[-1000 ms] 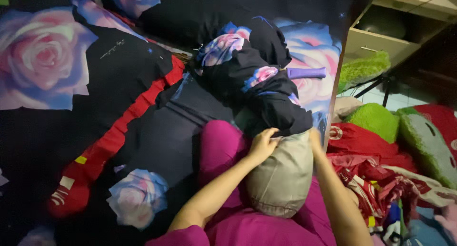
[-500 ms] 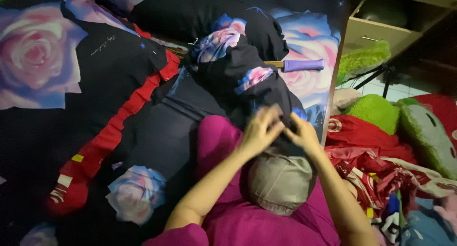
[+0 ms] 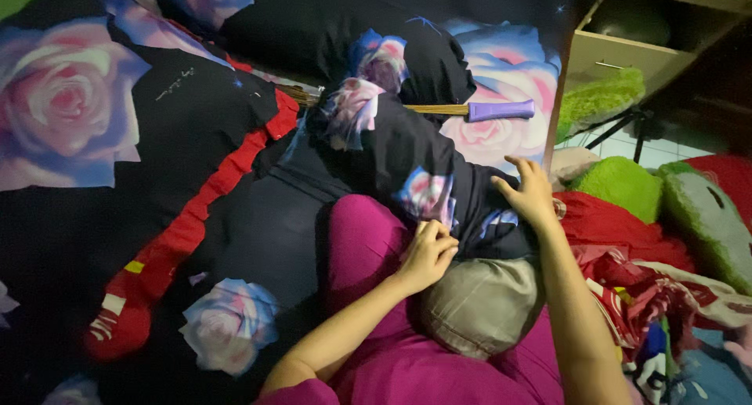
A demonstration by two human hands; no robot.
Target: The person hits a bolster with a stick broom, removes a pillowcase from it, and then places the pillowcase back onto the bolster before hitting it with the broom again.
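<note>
Left hand (image 3: pixel 427 252), lower centre of frame: fingers (image 3: pixel 442 244) curled in, pinching the dark rose-print pillowcase (image 3: pixel 415 158) at its open edge, right where that edge meets the grey pillow (image 3: pixel 482 305). Hold looks closed on the cloth.

Right hand (image 3: pixel 529 192), centre right: fingers (image 3: pixel 513 170) spread and laid flat on top of the pillowcase, pressing on the cloth, not closed round anything.

Grey pillow: bare end sticks out below the case, lower centre, resting on the person's magenta lap (image 3: pixel 392 358). The rest is hidden in the case, which bunches up toward upper centre.

Edges and room:
- Both hands sit close together, with the mouth of the case between them.
- Bed (image 3: pixel 94 240) fills the left two-thirds, under a dark cover with large pink roses. A red band (image 3: pixel 184 233) runs diagonally from centre to lower left. The bed's surface left of the lap is flat, with nothing standing on it.
- A broom with a purple handle (image 3: pixel 501 110) lies across the upper centre, just beyond the bunched case, its bristle end tucked under cloth.
- Bed's right edge drops away just right of the right hand.
- Right of that edge: green plush toys (image 3: pixel 619 184), red cloth (image 3: pixel 619 229) and mixed fabrics, crowded against the right forearm.
- Upper right: a wooden drawer unit (image 3: pixel 619 56), with tiled floor below it.
</note>
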